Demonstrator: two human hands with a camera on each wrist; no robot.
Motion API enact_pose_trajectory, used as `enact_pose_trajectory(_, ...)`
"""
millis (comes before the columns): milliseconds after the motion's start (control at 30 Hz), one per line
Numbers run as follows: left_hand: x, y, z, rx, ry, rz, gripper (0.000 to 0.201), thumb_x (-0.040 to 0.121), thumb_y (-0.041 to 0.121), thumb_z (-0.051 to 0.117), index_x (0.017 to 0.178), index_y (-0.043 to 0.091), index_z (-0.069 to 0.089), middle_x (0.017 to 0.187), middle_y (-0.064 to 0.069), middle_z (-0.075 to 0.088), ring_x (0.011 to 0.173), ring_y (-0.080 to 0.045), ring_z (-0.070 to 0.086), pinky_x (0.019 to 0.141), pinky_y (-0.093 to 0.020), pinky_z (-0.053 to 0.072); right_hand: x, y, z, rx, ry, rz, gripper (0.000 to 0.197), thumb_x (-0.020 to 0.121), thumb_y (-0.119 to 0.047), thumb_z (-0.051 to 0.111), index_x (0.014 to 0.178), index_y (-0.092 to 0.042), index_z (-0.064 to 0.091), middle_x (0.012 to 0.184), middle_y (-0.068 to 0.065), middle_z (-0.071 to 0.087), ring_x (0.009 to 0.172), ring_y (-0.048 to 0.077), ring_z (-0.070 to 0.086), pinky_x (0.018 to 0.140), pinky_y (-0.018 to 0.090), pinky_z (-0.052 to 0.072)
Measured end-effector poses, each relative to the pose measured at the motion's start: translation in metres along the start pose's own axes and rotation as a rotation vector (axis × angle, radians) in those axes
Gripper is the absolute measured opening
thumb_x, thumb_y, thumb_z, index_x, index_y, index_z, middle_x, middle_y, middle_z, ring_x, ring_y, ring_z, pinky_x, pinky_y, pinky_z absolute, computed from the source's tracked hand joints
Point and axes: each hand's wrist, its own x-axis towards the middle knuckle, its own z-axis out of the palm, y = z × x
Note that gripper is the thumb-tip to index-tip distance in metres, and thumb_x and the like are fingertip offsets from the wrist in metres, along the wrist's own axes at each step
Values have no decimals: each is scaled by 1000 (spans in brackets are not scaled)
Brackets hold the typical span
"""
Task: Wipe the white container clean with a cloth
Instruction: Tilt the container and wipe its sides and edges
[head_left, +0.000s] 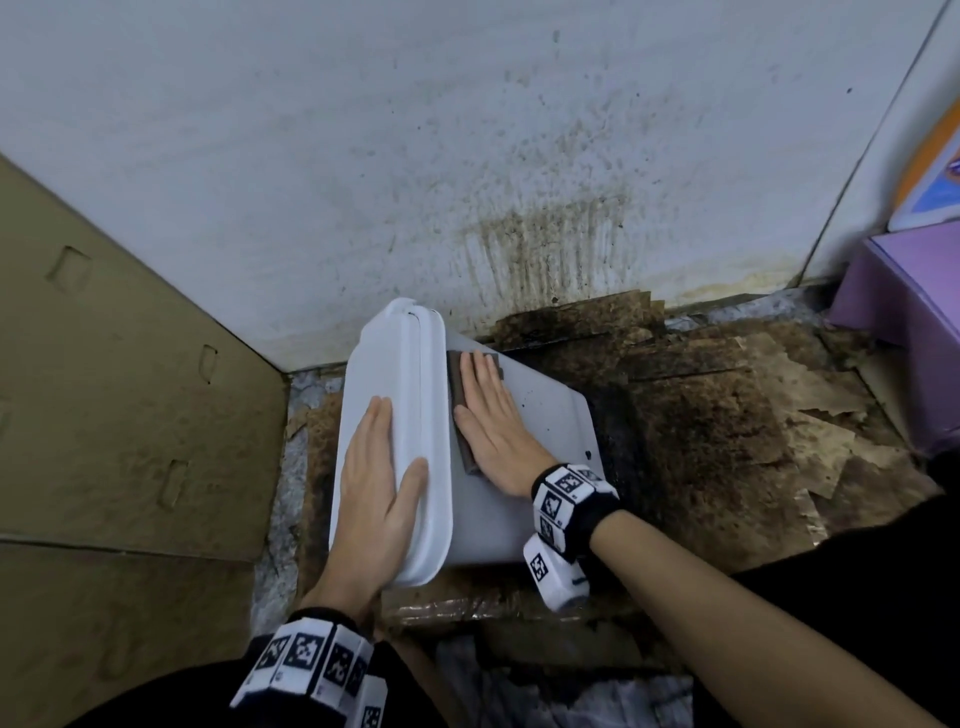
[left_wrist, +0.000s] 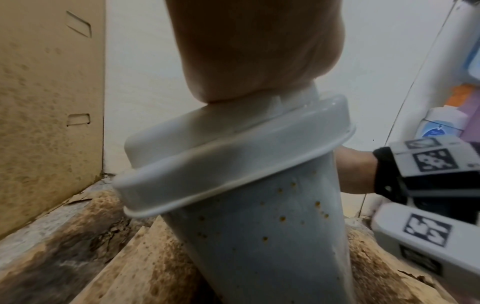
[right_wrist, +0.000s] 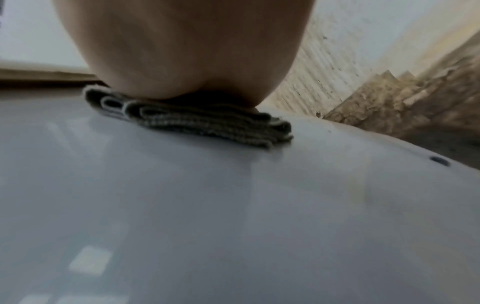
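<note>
The white container (head_left: 540, 415) lies on its side on stained cardboard, its white lid (head_left: 395, 374) facing left. My left hand (head_left: 374, 488) rests flat on the lid with straight fingers, steadying it. My right hand (head_left: 488, 415) presses flat on a folded brown-grey cloth (head_left: 457, 384) against the container's upturned side, just beside the lid rim. In the right wrist view the folded cloth (right_wrist: 197, 123) lies squashed under my palm on the glossy white wall (right_wrist: 233, 205). The left wrist view shows the container's lower side (left_wrist: 259, 236) dotted with small brown specks.
A dirty white wall (head_left: 467, 156) stands right behind the container. A cardboard box (head_left: 104, 389) is at the left, a purple box (head_left: 914, 322) at the right. Torn, darkly stained cardboard sheets (head_left: 717, 415) cover the floor.
</note>
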Motion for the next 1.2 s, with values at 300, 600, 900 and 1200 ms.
enact_pose_trajectory(300,-2,6,-3,-37,-30,9,68,99,58,33,158,42,4,171,16,4,156,2,2,126,-30,6,10,23,-7,46,28,-18,59,110,-38,19,153,-30,-21,160,-12,-33,148,5,-30,123,33,-14)
enact_pose_trajectory(600,-2,8,-3,-63,-27,5,72,98,58,36,161,34,9,170,16,7,156,-1,4,128,-35,7,-20,95,-28,-72,-108,320,53,110,-10,22,155,8,0,159,6,-28,138,12,-31,123,42,-15)
enact_pose_trajectory(900,-1,10,-4,-70,-29,4,69,99,57,35,159,37,8,170,15,7,156,-2,4,128,-39,9,-12,77,-14,11,14,426,56,109,-10,19,158,-3,-7,165,10,-23,151,28,-27,123,43,-13)
enact_pose_trajectory(1200,1,18,0,-23,-43,30,71,98,58,34,158,36,5,171,11,5,156,0,1,129,-40,8,16,1,-10,173,101,140,60,110,-26,18,158,-17,-16,165,1,-26,150,15,-29,123,36,-16)
